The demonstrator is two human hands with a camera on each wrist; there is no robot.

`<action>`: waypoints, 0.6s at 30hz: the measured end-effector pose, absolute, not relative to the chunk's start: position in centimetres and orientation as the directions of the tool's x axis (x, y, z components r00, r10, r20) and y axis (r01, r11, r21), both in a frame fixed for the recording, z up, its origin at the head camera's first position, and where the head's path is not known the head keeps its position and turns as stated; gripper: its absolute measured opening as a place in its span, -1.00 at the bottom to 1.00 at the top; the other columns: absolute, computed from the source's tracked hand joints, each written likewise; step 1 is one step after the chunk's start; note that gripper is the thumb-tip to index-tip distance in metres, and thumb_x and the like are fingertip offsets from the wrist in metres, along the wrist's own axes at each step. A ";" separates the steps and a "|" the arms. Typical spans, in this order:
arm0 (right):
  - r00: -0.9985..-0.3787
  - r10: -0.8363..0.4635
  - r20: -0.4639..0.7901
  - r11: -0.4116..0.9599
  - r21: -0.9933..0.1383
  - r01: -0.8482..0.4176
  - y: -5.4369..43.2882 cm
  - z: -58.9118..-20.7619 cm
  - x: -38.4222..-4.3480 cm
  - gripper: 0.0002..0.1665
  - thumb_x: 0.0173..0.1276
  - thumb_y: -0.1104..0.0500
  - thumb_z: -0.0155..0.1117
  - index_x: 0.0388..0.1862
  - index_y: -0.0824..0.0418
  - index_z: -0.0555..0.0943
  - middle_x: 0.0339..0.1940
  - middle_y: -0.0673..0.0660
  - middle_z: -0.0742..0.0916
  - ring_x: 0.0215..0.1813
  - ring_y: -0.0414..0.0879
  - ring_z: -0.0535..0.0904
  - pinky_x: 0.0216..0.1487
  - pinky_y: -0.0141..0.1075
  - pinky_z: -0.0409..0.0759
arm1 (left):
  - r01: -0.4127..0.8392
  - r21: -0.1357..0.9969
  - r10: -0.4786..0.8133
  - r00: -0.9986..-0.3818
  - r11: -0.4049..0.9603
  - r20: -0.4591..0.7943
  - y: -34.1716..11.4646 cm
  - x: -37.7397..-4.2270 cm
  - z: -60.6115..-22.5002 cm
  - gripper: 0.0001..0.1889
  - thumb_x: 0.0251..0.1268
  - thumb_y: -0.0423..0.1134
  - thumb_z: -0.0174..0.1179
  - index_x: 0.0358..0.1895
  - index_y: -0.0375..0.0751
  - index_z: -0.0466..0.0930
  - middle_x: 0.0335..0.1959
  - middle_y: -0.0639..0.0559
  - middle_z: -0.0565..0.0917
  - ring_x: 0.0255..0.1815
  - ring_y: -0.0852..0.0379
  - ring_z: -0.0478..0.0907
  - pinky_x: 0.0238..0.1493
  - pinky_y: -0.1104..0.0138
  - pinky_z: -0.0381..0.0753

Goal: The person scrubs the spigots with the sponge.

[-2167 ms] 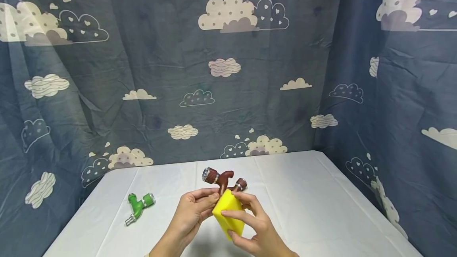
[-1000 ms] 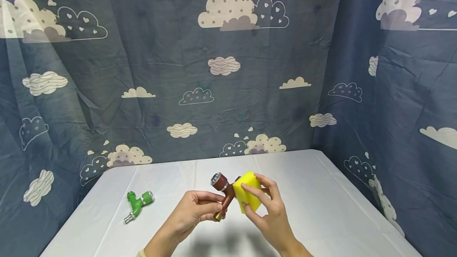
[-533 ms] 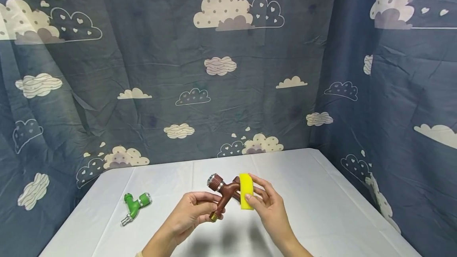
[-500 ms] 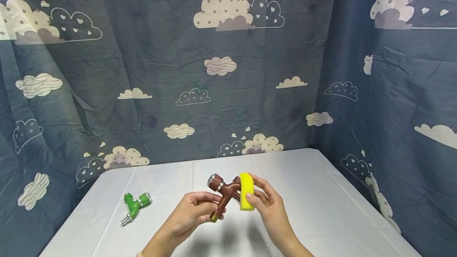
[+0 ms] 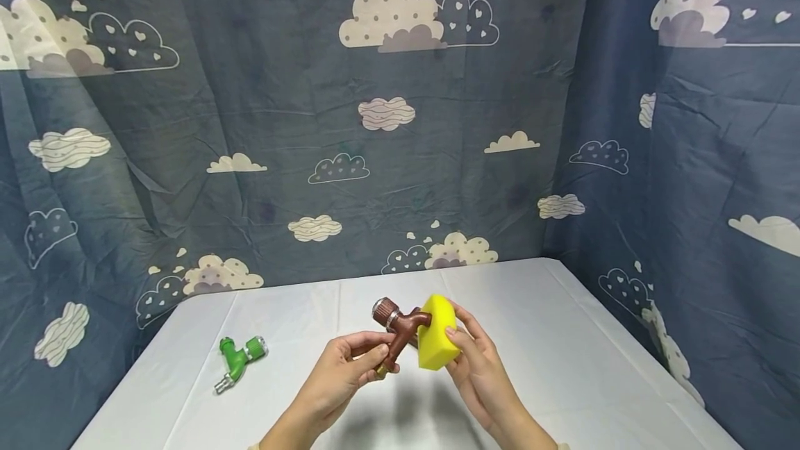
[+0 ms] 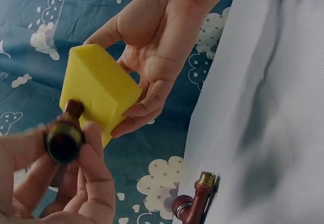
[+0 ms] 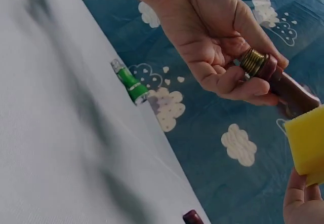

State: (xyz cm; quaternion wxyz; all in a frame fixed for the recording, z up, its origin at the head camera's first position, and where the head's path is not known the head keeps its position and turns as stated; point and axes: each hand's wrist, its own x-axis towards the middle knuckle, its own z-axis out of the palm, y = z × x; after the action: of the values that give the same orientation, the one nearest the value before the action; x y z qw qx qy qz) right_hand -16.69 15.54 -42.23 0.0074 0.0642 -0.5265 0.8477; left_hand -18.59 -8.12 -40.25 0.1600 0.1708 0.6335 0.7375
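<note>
My left hand [image 5: 340, 373] pinches a brown water tap [image 5: 405, 330] near its brass threaded end, with the ribbed knob up to the left. My right hand [image 5: 484, 367] holds a yellow sponge [image 5: 437, 335] between thumb and fingers. The tap's spout end meets the sponge's face. In the left wrist view the sponge [image 6: 96, 82] stands beyond the tap's dark, blurred end. The right wrist view shows the brass thread [image 7: 253, 62] at my left fingertips. Both hands are above the table.
A green tap [image 5: 239, 361] with a metal end lies on the white-covered table [image 5: 562, 367] at the left. Another brown tap [image 6: 197, 198] lies on the table, mostly hidden behind the held one in the head view. Cloud-patterned dark cloth [image 5: 281, 123] hangs around the table.
The sponge has gone from the near side of the tap to its spout end, turning in my right hand. The brown tap has tilted so its brass end points down and toward me.
</note>
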 end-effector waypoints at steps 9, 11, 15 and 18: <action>-0.993 -0.020 0.112 -0.458 -0.884 -0.091 15.6 -42.7 -16.6 -0.38 0.65 0.18 0.10 0.62 0.12 0.29 0.32 0.08 0.62 0.25 -0.08 0.68 0.27 -0.34 0.75 | 0.060 0.995 0.404 -0.911 -0.080 0.087 -7.5 -18.5 -40.7 -0.63 0.60 -0.30 0.24 0.30 -0.45 0.61 -0.11 -0.02 0.78 -0.14 0.15 0.83 -0.12 0.42 0.75; -0.994 -0.012 0.111 -0.456 -0.885 -0.093 15.5 -42.7 -16.7 -0.36 0.64 0.18 0.11 0.63 0.13 0.28 0.31 0.09 0.62 0.24 -0.08 0.68 0.26 -0.34 0.75 | 0.060 0.995 0.389 -0.917 -0.080 0.086 -7.5 -18.5 -40.7 -0.62 0.60 -0.27 0.26 0.30 -0.43 0.63 -0.10 -0.03 0.81 -0.16 0.18 0.82 -0.12 0.43 0.75; -0.994 -0.012 0.107 -0.455 -0.886 -0.090 15.3 -42.7 -16.8 -0.35 0.63 0.19 0.13 0.62 0.12 0.28 0.27 0.09 0.63 0.19 -0.09 0.69 0.23 -0.34 0.77 | 0.080 0.995 0.373 -0.923 -0.058 0.096 -7.6 -18.6 -40.7 -0.59 0.52 -0.25 0.36 0.29 -0.42 0.66 -0.08 -0.04 0.83 -0.16 0.22 0.80 -0.11 0.43 0.75; -0.994 -0.015 0.113 -0.450 -0.888 -0.094 15.1 -42.7 -16.8 -0.36 0.62 0.20 0.13 0.62 0.12 0.30 0.26 0.09 0.65 0.17 -0.08 0.69 0.21 -0.34 0.77 | 0.098 0.994 0.382 -0.918 -0.043 0.107 -7.7 -18.6 -40.8 -0.56 0.43 -0.30 0.43 0.26 -0.46 0.66 -0.11 -0.03 0.84 -0.17 0.23 0.78 -0.12 0.44 0.75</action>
State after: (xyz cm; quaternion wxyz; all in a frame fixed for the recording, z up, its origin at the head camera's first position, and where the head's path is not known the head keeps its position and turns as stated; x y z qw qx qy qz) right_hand -16.79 15.15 -42.70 0.0230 0.0521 -0.5238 0.8500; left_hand -18.59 -7.74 -40.78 0.1012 0.1754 0.6844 0.7004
